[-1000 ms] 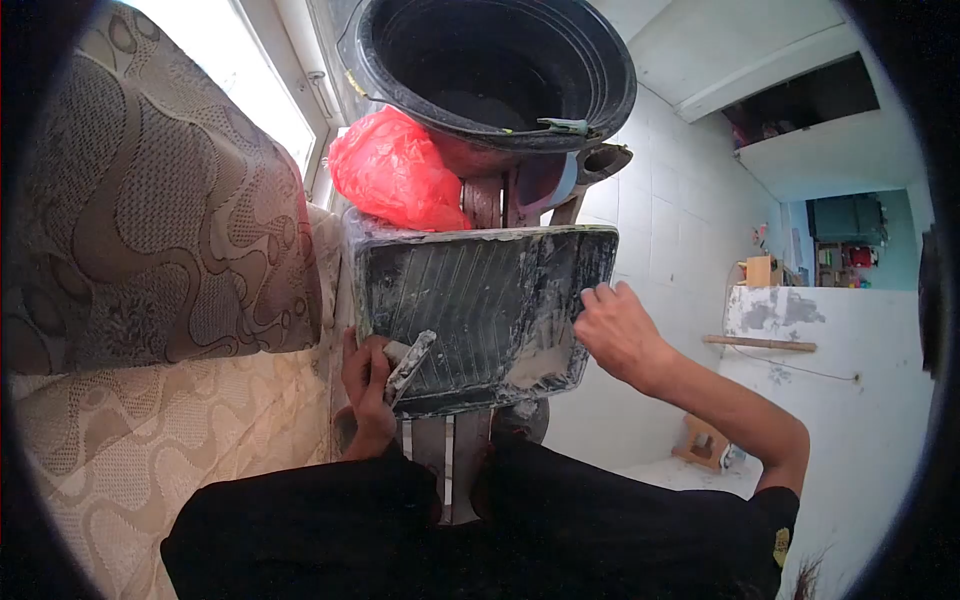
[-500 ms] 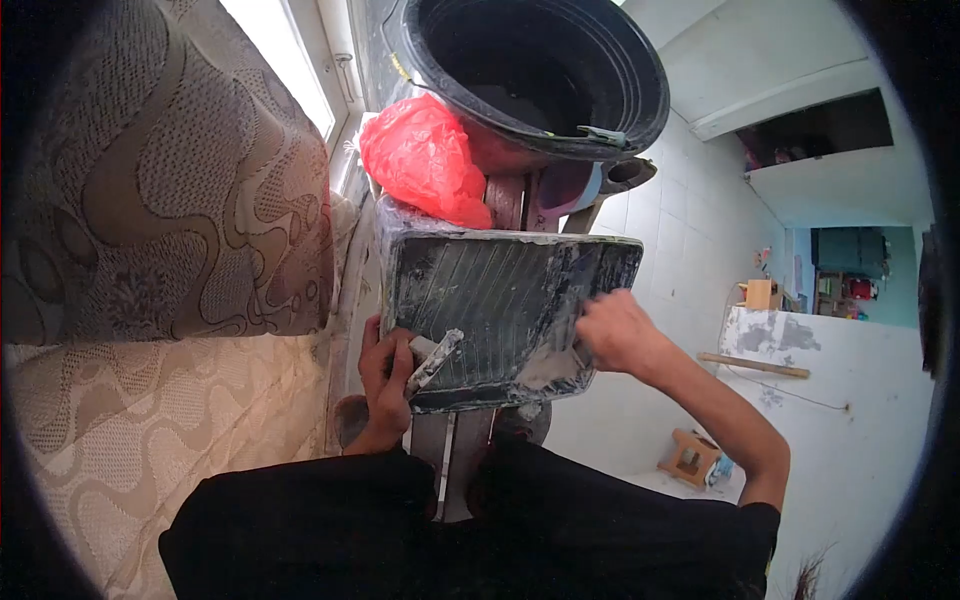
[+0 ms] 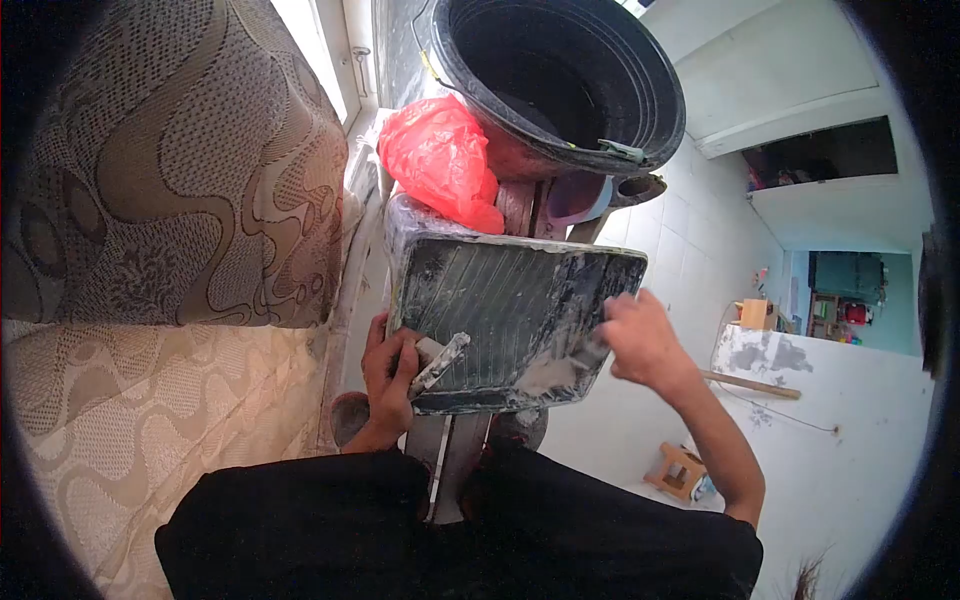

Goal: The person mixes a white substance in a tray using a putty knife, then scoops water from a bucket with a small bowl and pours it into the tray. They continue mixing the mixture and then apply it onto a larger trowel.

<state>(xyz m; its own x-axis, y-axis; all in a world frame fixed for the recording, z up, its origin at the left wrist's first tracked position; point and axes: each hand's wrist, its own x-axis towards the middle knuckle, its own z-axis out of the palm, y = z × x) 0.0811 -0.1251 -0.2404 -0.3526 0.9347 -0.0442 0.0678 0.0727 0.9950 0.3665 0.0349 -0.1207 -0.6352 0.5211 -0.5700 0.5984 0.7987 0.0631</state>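
Observation:
A dark ribbed tray, smeared with whitish residue, lies tilted before me on a narrow bench. My left hand grips its left edge and also holds a scraper with a crusted, whitish blade that lies over the tray's lower left corner. At the tray's right rim is my right hand, its fingers curled together; what they hold, if anything, is too blurred to tell. A pale heap of residue sits in the tray's lower right part.
Beyond the tray stand a large black bucket and a red plastic bag. A purple container is beside them. Patterned fabric hangs at the left. A small wooden stool stands on the floor at the right.
My right hand has moved a little up and to the right, towards the tray's outer rim. My left hand keeps its hold on the tray and scraper. The view has shifted slightly.

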